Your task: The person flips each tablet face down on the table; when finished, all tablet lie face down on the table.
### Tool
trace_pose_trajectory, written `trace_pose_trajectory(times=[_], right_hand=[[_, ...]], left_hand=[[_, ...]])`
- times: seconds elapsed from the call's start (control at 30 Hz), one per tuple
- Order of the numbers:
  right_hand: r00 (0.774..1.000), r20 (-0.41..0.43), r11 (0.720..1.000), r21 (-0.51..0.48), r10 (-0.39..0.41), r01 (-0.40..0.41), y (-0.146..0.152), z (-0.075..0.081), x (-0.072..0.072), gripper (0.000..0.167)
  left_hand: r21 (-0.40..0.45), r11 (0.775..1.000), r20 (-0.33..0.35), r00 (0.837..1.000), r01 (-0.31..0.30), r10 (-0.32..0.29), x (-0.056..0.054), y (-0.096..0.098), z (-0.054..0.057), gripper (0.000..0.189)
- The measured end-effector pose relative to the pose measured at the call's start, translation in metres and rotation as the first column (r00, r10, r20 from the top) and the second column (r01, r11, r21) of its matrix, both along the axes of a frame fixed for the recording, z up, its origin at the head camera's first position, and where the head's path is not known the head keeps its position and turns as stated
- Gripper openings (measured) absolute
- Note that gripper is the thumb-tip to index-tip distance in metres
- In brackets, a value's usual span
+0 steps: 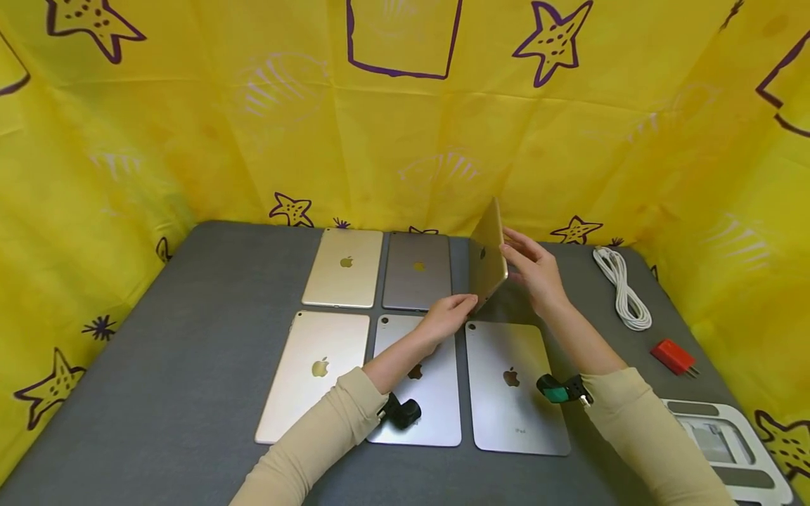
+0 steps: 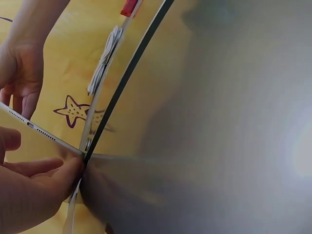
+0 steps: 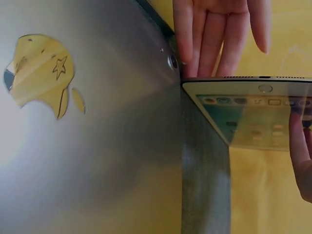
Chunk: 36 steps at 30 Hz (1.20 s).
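Observation:
A gold tablet (image 1: pixel 486 249) stands tipped up on its left edge, back facing left. My left hand (image 1: pixel 446 320) is at its lower left corner, fingers straight and touching the edge there; the thumb stands apart from the tablet in the right wrist view. On the raised right side is my right hand (image 1: pixel 534 270). Its fingers (image 3: pixel 297 146) touch the lit screen (image 3: pixel 258 114). Beneath my left forearm lies a silver tablet (image 1: pixel 436 400), and another silver tablet (image 1: pixel 519 422) lies back up below the gold one.
More tablets lie back up: gold (image 1: pixel 332 274), dark grey (image 1: pixel 405 253), pale gold (image 1: pixel 304 393). A coiled white cable (image 1: pixel 623 288), a red plug adapter (image 1: pixel 673 356) and a white stand-like frame (image 1: pixel 753 450) are on the right. Patterned yellow cloth (image 1: pixel 380 140) surrounds the grey table (image 1: pixel 158 351).

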State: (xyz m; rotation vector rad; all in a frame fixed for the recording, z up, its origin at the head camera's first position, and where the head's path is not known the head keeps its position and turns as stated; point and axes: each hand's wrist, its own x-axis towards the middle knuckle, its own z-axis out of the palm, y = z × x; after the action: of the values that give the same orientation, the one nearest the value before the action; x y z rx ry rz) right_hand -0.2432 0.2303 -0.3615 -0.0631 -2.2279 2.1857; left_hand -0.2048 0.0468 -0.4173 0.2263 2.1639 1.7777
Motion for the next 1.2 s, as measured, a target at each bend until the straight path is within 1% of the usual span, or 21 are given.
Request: trace_pose_trajectory(times=[0.1,0.17,0.23,0.43,0.6,0.7,0.83,0.97,1.1,1.2], right_hand=[[0.999,0.019,0.998,-0.059,-0.027,0.028,0.005,0.000,0.003,0.051],[0.999,0.029,0.995,-0.093,-0.043,0.046,0.009,-0.001,0.005,0.051],[0.998,0.037,0.989,-0.134,-0.057,0.061,0.013,-0.001,0.007,0.050],[0.995,0.052,0.978,-0.190,-0.082,0.091,0.025,-0.008,0.011,0.041],[0.988,0.095,0.960,-0.241,-0.121,0.141,0.036,-0.017,0.013,0.027],[0.982,0.118,0.952,-0.252,-0.146,0.172,0.041,-0.023,0.014,0.024],[0.970,0.151,0.951,-0.214,-0.192,0.221,0.044,-0.031,0.014,0.028],[0.954,0.197,0.957,-0.139,-0.224,0.254,0.047,-0.037,0.014,0.041],[0.948,0.226,0.971,-0.031,-0.226,0.239,0.050,-0.043,0.015,0.047],[0.944,0.244,0.975,0.059,-0.220,0.212,0.052,-0.047,0.015,0.045]], left_hand=[[0.056,0.998,0.050,0.999,-0.001,-0.002,0.000,0.000,-0.002,0.044],[0.082,0.997,0.067,0.998,0.008,-0.014,0.000,0.000,-0.003,0.045],[0.083,0.996,0.069,0.997,0.017,-0.023,0.000,0.000,-0.003,0.045],[0.026,0.999,0.053,0.998,0.019,-0.021,0.003,-0.002,-0.001,0.046],[-0.013,0.999,0.045,0.999,0.030,-0.030,0.004,-0.005,-0.001,0.048],[-0.030,0.999,0.043,0.998,0.041,-0.040,0.004,-0.006,0.000,0.049],[-0.055,0.997,0.039,0.998,0.046,-0.044,0.006,-0.005,0.001,0.051],[-0.058,0.997,0.035,0.998,0.048,-0.046,0.008,-0.005,0.001,0.052],[-0.063,0.997,0.020,0.999,0.047,-0.046,0.008,-0.003,0.001,0.052],[-0.069,0.996,0.018,0.998,0.059,-0.058,0.009,-0.003,0.000,0.053]])
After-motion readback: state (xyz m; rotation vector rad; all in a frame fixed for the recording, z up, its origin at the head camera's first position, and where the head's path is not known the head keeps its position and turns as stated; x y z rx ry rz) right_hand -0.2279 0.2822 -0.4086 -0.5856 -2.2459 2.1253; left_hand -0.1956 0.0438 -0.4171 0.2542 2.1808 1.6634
